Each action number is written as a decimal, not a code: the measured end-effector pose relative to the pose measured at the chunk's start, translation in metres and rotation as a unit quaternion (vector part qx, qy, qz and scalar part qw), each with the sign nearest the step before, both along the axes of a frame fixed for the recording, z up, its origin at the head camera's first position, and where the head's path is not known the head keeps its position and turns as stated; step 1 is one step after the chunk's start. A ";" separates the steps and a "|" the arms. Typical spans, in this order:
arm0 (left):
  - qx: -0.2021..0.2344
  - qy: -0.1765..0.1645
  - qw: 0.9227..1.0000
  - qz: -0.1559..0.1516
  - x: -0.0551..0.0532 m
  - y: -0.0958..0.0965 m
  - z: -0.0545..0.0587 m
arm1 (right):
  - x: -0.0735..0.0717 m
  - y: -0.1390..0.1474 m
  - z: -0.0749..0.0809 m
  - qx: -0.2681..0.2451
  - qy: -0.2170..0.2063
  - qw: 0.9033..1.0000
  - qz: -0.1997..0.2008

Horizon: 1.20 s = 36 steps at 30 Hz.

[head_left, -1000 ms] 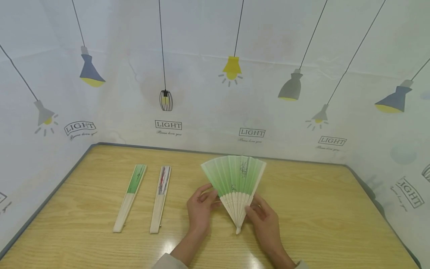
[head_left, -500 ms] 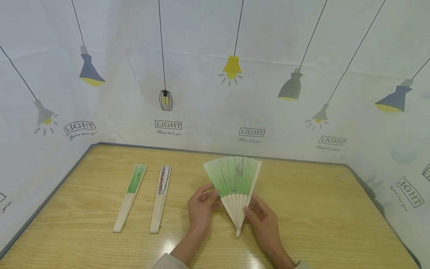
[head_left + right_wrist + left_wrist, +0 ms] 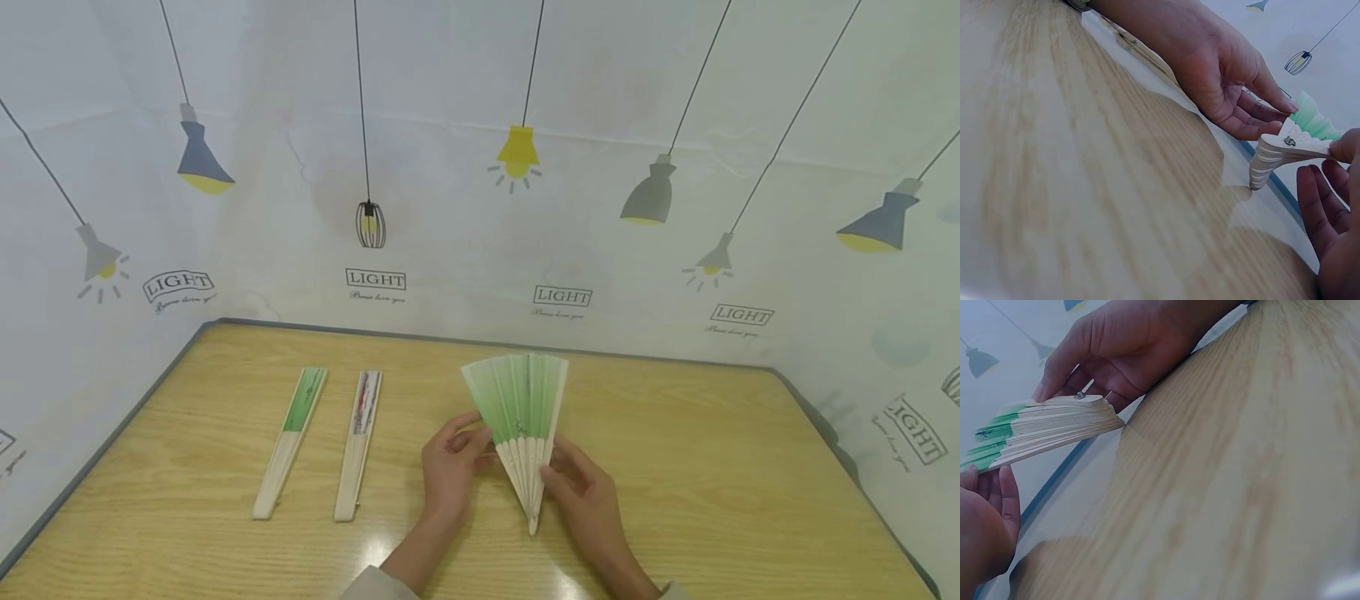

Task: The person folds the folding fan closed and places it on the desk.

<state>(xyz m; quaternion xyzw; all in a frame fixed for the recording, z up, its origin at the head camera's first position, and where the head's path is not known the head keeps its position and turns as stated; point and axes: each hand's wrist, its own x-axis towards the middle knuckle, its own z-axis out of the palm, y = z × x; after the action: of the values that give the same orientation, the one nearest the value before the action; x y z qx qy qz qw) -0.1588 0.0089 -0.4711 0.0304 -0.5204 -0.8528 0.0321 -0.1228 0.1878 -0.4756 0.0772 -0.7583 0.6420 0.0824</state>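
Note:
A green folding fan [image 3: 517, 400] with pale ribs stands partly spread between my two hands, its pivot end pointing toward me. My left hand [image 3: 452, 467] pinches its left edge, thumb in front and fingers behind. On the right edge, lower down, my right hand [image 3: 588, 492] grips the outer rib between thumb and fingers. The left wrist view shows the stacked ribs [image 3: 1060, 422] with a small metal pin near the pivot. In the right wrist view the fan's pleats [image 3: 1315, 119] bunch in folds between the hands.
Two folded fans lie side by side on the wooden table [image 3: 712, 467] to the left: one green [image 3: 292, 437], one with a red and grey print [image 3: 360, 442]. A white curtain [image 3: 450, 217] printed with lamps surrounds the table's back and sides.
The green fan has narrowed, its right edge swinging left toward the left edge. My right hand has shifted slightly left with it, while my left hand has moved only a little.

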 end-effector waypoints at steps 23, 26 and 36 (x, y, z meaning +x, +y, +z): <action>0.003 0.008 1.000 -0.021 0.000 0.000 -0.001 | 0.002 -0.002 0.004 -0.003 0.016 1.000 0.024; 0.003 0.008 1.000 -0.022 0.001 0.000 -0.001 | 0.002 -0.001 0.004 0.005 0.019 0.999 0.031; -0.011 0.012 0.999 -0.041 0.001 0.000 -0.001 | 0.003 -0.001 0.002 -0.007 0.021 0.999 0.039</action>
<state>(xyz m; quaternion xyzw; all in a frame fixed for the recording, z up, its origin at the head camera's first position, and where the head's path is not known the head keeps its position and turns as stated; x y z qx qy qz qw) -0.1582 0.0088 -0.4724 -0.0014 -0.5297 -0.8481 0.0040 -0.1199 0.1865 -0.4740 0.1196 -0.7483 0.6482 0.0744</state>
